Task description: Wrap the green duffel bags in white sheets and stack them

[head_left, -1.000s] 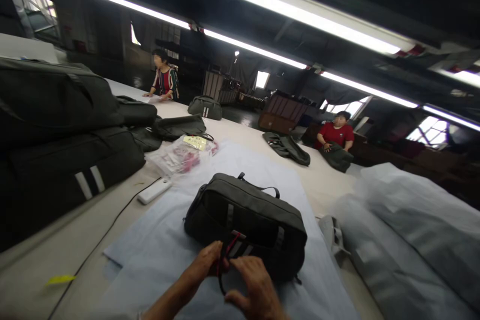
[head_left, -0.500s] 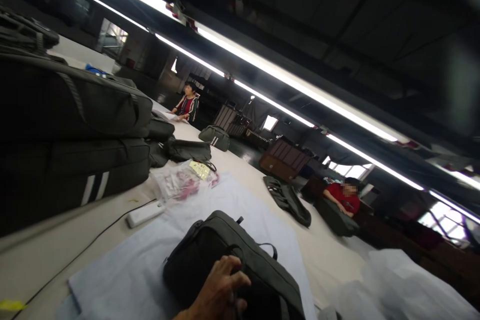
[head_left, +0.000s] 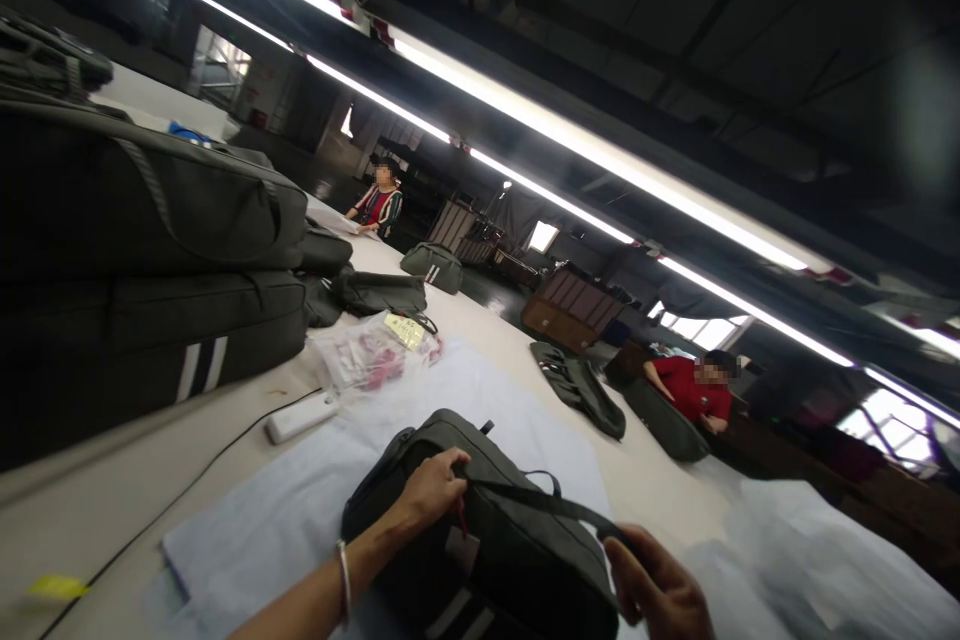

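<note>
A dark green bag (head_left: 525,550) with two pale stripes and a hanging tag (head_left: 462,548) lies on a light blue cloth (head_left: 262,520). My left hand (head_left: 435,488), with a bangle on its wrist, is closed on one end of the bag's dark strap (head_left: 540,498), at the top of the bag. Toward the right edge of the bag, my right hand (head_left: 656,580) grips the other end of that strap, which is stretched between both hands.
Large dark bags (head_left: 150,320) are stacked at left. A white power strip (head_left: 301,417) with a black cord and a clear plastic packet (head_left: 375,355) lie beyond the cloth. Translucent plastic (head_left: 817,550) is at right. Two people are across the table (head_left: 510,330).
My right hand has come into view holding the strap. My left hand has moved up and left and closed on the strap. The tag and stripes now show.
</note>
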`<state>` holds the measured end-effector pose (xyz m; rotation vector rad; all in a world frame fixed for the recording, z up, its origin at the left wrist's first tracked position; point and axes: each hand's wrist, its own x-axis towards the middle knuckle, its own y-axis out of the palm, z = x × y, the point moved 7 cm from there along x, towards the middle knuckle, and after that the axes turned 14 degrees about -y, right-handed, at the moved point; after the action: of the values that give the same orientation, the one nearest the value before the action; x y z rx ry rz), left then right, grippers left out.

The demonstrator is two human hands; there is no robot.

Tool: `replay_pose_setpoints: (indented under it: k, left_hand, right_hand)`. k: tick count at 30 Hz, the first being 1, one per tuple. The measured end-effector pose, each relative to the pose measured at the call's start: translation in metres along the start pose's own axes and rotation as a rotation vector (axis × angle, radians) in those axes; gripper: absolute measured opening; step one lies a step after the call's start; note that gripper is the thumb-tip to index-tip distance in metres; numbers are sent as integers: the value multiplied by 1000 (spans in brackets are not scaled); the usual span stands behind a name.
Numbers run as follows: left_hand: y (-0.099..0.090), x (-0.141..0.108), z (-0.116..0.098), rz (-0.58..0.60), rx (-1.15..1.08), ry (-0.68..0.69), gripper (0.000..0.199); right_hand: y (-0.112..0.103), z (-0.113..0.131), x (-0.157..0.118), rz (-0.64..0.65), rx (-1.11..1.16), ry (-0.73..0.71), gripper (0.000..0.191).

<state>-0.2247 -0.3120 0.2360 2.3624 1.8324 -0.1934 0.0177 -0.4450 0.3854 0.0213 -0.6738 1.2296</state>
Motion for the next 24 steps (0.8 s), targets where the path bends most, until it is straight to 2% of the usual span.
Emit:
replay_pose_setpoints:
  k: [3, 5, 7, 9, 11, 13, 15, 18, 20, 22, 24]
  left_hand:
    - [23, -9, 0, 127, -176, -61, 42]
    - [38, -13, -8, 178, -286, -92, 41]
    - [46, -16, -19, 215, -355, -98, 39]
    - [43, -19, -28, 259, -370, -90, 36]
    - [29, -23, -27, 285, -272, -70, 34]
    - [5, -25, -18, 212, -5, 2, 27]
    - [-21, -24, -5, 72, 277, 84, 16]
    - [-49, -16, 23, -44, 423, 83, 20]
    - [-61, -11, 35, -114, 492, 60, 27]
    - [-74, -10, 32, -252, 581, 95, 34]
    - [-79, -11, 13, -383, 628, 201, 41]
  right_hand:
    - [-5, -9, 9, -22, -59, -1, 52]
    - [-1, -14, 13, -10, -88, -8, 54]
    - [3, -17, 14, -17, -115, -25, 55]
    - [1, -19, 16, -53, -166, -55, 55]
    - [-8, -22, 21, -93, -230, -83, 54]
    - [-16, -23, 27, -105, -282, -108, 53]
    - [-17, -22, 34, -73, -303, -135, 50]
    - [0, -14, 46, 14, -303, -211, 44]
    - [12, -6, 57, 22, -292, -262, 41]
    - [17, -2, 68, -39, -249, -286, 42]
    - [20, -4, 77, -87, -160, -272, 45]
